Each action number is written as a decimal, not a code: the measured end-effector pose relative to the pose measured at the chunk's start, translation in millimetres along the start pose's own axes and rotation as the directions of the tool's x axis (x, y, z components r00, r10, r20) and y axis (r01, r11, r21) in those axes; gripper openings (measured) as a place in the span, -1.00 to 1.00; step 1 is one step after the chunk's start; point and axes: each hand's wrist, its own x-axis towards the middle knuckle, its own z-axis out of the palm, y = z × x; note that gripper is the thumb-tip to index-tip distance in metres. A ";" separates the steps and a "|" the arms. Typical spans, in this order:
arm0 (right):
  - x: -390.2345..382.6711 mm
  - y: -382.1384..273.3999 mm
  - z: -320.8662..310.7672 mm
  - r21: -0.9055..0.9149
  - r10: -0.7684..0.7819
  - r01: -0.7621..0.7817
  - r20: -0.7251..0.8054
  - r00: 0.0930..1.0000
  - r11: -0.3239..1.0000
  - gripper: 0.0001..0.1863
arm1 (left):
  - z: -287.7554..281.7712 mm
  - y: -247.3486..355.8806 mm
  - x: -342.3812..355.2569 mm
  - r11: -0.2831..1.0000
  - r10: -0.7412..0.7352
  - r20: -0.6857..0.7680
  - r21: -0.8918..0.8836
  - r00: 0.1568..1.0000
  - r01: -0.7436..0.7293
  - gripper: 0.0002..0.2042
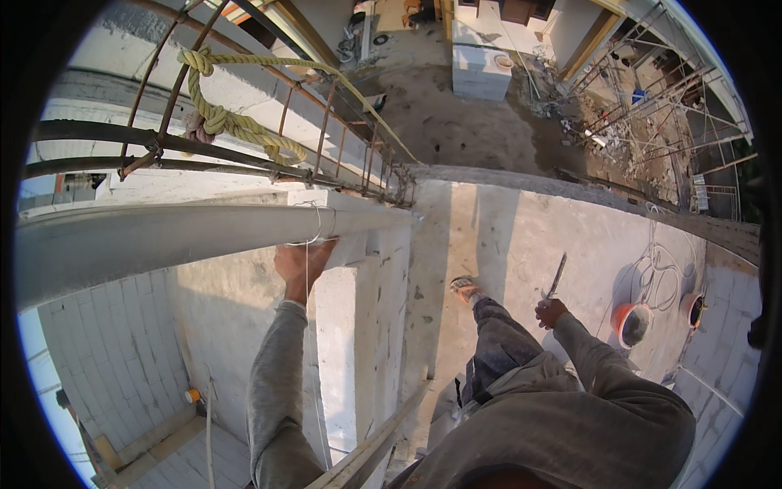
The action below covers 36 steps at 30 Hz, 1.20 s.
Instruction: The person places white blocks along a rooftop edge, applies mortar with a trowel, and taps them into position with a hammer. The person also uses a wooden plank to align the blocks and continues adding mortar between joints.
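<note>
A long grey pipe [179, 234] crosses the left side, with a thin pale wire [316, 222] looped round it. My left hand [301, 266] is closed against the pipe's underside beside this loop; its fingertips are partly hidden. The wire's tail hangs down past my wrist. Just below the pipe stands a pale block wall end [336, 326]. Lower right, my right hand [551, 313] is closed round one end of a thin dark bar [559, 274], which points away from me. The bar looks like a blade or a short rod, but its exact kind is unclear.
A rusty rebar cage [236, 155] with a yellow rope [216, 118] tied to it runs along the upper left. Beyond the ledge [521, 178], the ground drops to a lower level. An orange-rimmed bucket [632, 324] and coiled hose [664, 269] lie at right.
</note>
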 end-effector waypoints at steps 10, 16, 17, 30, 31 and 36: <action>-89.0 -385.2 -4.9 -0.130 -0.923 0.915 -0.113 0.369 0.382 0.29 | 9.8 13.8 -4.0 0.999 -0.033 -0.028 -0.017 0.999 0.033 -0.21; -132.9 -549.4 10.9 -0.386 -0.988 0.911 -0.099 0.115 0.145 0.47 | 7.1 15.7 -5.1 0.997 -0.002 -0.025 -0.075 1.000 0.001 -0.25; -132.9 -556.3 13.2 -0.385 -0.994 0.917 -0.071 0.082 0.103 0.45 | 7.2 15.6 -4.9 0.997 0.012 -0.004 -0.073 1.000 -0.012 -0.25; -149.8 -539.6 20.9 -0.353 -0.996 0.932 -0.001 0.086 0.081 0.52 | 19.0 9.3 -1.3 0.997 0.043 0.012 -0.068 0.999 -0.042 -0.26; -152.8 -540.8 22.4 -0.412 -0.990 0.901 -0.015 0.142 0.135 0.54 | 19.7 8.5 -1.0 0.999 0.027 0.004 -0.047 1.000 -0.027 -0.28; -152.8 -549.4 26.7 -0.384 -0.974 0.896 -0.053 0.219 0.222 0.59 | 25.4 0.3 3.8 0.996 0.023 -0.031 -0.091 0.999 -0.026 -0.18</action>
